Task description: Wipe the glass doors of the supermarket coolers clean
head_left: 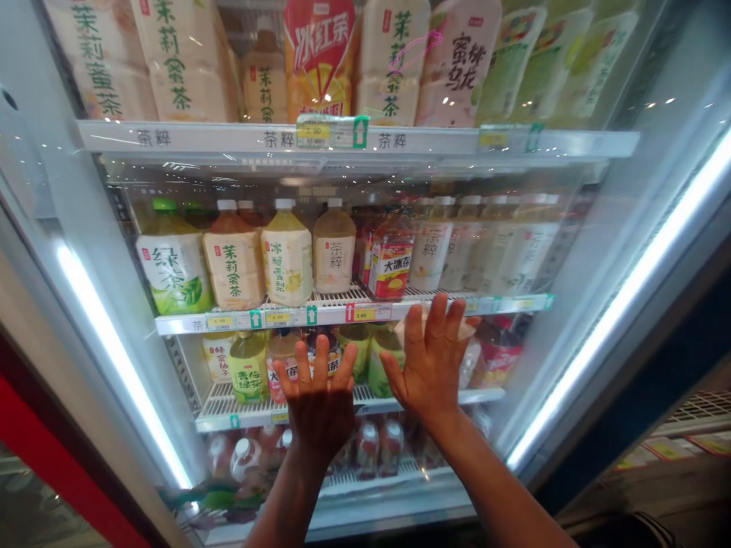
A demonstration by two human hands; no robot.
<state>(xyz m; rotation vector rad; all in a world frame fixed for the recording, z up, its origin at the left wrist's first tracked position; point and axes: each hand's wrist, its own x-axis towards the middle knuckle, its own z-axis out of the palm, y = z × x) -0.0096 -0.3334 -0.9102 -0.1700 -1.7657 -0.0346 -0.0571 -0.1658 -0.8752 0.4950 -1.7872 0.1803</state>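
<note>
My left hand (320,403) is raised with its fingers spread, in front of the lower shelf of a drinks fridge. Above and to its right, my right hand (431,361) is also spread, overlapping the edge of the middle shelf (297,313). Neither holds anything. Reflections suggest a glass door before me; whether my palms touch it, I cannot tell. Bottles partly show behind my fingers, among them a green tea bottle (250,373) left of my left hand. Over the right hand stands a bottle with a red and yellow label (391,262).
Large tea bottles (320,61) line the top shelf (228,137). The middle shelf carries a green-capped bottle (171,262) and several white-capped ones. Bright light strips (122,358) run down both sides. A red frame edge (51,449) is at lower left, wire shelving (700,407) at lower right.
</note>
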